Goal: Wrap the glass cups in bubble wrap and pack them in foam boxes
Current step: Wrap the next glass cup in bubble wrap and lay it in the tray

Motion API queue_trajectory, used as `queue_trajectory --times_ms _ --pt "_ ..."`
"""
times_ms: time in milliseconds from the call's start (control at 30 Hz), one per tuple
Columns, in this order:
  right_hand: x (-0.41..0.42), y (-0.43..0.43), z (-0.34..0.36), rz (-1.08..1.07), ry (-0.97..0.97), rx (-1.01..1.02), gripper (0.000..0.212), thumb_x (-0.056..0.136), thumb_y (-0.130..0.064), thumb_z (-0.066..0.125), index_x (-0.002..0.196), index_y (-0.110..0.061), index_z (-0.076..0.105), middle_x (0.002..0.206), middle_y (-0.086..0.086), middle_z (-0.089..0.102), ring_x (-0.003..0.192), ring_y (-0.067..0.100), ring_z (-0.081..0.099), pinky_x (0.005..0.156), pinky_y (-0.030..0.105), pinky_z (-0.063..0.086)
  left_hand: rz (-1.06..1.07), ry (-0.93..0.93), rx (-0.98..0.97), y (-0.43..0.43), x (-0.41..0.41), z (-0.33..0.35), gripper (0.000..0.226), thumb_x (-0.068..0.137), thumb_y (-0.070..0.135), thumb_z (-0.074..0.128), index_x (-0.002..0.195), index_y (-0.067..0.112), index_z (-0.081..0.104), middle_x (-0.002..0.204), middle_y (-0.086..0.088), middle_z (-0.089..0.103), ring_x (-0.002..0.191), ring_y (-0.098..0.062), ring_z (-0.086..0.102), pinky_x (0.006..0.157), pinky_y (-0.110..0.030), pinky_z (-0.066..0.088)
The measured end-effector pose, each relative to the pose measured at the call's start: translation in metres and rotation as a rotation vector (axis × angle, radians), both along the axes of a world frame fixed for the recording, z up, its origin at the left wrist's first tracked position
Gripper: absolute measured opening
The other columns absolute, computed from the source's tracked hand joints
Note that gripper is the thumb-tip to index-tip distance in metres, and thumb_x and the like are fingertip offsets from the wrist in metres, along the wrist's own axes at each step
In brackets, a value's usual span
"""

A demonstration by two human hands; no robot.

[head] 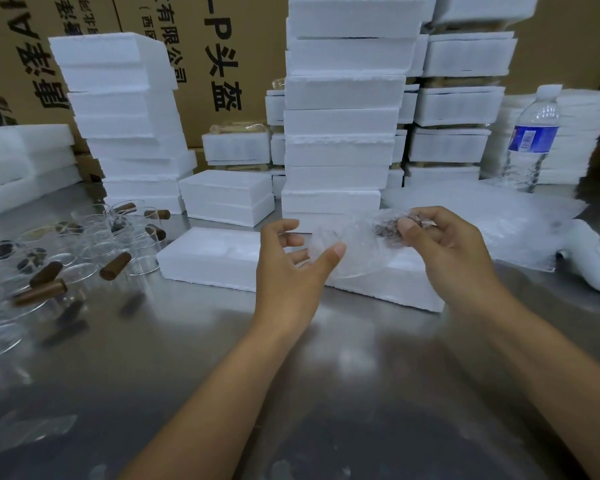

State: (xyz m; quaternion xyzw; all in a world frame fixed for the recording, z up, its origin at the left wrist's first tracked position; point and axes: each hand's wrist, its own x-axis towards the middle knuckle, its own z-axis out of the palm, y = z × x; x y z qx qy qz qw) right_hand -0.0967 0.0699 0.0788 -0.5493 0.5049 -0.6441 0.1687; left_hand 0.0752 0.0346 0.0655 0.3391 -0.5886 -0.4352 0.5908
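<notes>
Right fingers (pixel 410 229) pinch wrapped cup (pixel 355 249)

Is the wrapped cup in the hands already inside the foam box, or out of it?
Out. The right hand pinches the wrapped cup over the foam box, not in it.
</notes>
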Motion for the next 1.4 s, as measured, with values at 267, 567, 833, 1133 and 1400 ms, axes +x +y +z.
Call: queue_trajectory --times_ms 267,567,833,1133,1400 --pt "-0.008 -0.008 -0.003 -0.262 -0.170 -0.040 0.012 0.088 -0.023 0.063 0.079 -0.025 0.055 0.053 -0.025 0.062 0.048 -0.012 0.054 0.045 0.002 0.034 -0.066 -0.209 -0.050 -0.003 -0.003 -0.005 0.046 0.087 0.026 0.066 0.124 0.029 0.038 0.119 0.022 0.046 0.116 0.004 0.047 0.091 -0.005 0.037" --pt "-0.008 -0.004 0.001 -0.151 -0.102 0.061 0.012 0.088 -0.018 0.063 0.082 -0.020 0.053 0.061 -0.020 0.068 0.061 -0.008 0.064 0.051 0.002 0.038 -0.082 -0.960 -0.358 -0.009 0.002 -0.022 0.056 0.092 0.029 0.056 0.143 0.022 0.033 0.152 0.005 0.028 0.141 -0.008 0.010 0.115 -0.023 0.009" --pt "-0.012 0.005 0.010 -0.020 -0.008 0.243 0.010 0.089 -0.017 0.061 0.086 -0.010 0.055 0.075 0.003 0.071 0.037 -0.005 0.053 0.036 0.006 0.030 0.050 -0.791 -0.407 -0.006 0.010 -0.007 0.010 0.091 0.029 0.058 0.093 0.034 0.066 0.092 0.019 0.066 0.091 0.004 0.049 0.075 0.000 0.032" --pt "-0.020 0.001 -0.006 -0.132 0.325 0.314 0.014 0.073 -0.026 0.078 0.077 -0.031 0.065 0.081 -0.011 0.068 0.071 -0.002 0.060 0.065 0.007 0.041 0.105 -0.654 -0.232 -0.010 0.022 -0.005 0.019 0.082 0.021 0.072 0.093 0.033 0.061 0.088 0.020 0.058 0.087 0.008 0.053 0.071 0.003 0.035" --pt "-0.016 0.002 -0.010 -0.068 0.178 0.241 0.033 0.064 -0.025 0.083 0.090 -0.032 0.064 0.094 -0.010 0.066 0.086 0.003 0.061 0.079 0.012 0.045 0.016 -0.632 -0.123 -0.012 0.022 -0.005 0.028 0.087 0.023 0.066 0.107 0.032 0.048 0.096 0.020 0.054 0.084 0.004 0.054 0.061 0.000 0.039"
